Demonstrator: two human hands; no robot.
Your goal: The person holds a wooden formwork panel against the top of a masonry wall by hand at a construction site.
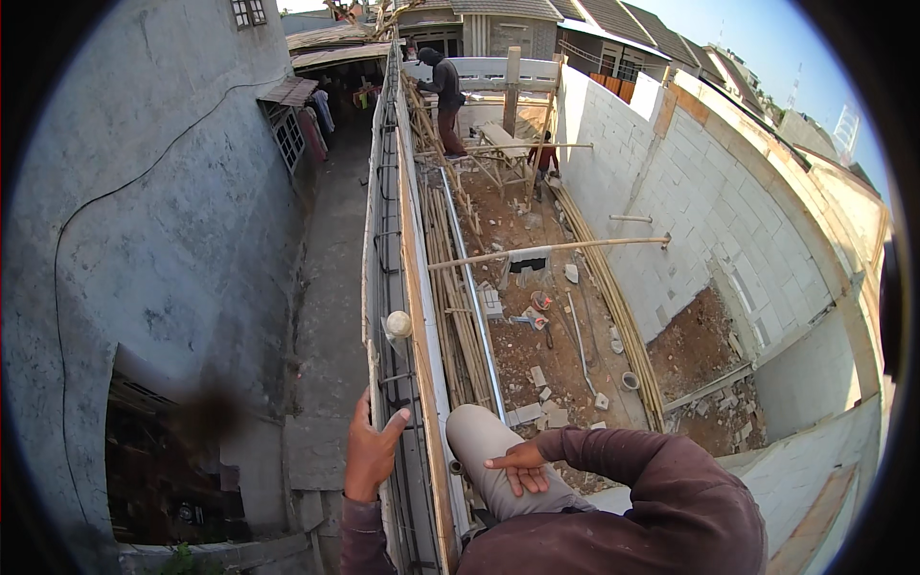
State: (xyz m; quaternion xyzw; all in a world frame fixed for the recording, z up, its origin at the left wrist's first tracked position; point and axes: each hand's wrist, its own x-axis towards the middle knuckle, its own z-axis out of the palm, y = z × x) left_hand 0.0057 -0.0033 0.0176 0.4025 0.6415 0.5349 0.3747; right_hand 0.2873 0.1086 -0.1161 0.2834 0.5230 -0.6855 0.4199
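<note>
My left hand [376,448] is at the left formwork board [370,240], on top of the wall. Its thumb lies on the inner side and its fingers go over the outer side, partly hidden. Steel reinforcing bars [390,206] run in the narrow channel between this board and the right formwork board [422,393]. A pale, round-topped object [398,324] stands in the channel ahead of that hand; its kind is unclear. My right hand [522,467] rests on my grey-trousered knee [484,436], fingers spread, holding nothing.
Left of the wall, a narrow alley [331,240] lies far below. To the right is a dirt floor with bamboo poles [599,287], blocks [491,305] and rubble. A bamboo pole [546,252] crosses the room. A co-worker [446,96] stands at the far end; another person [544,158] is lower down.
</note>
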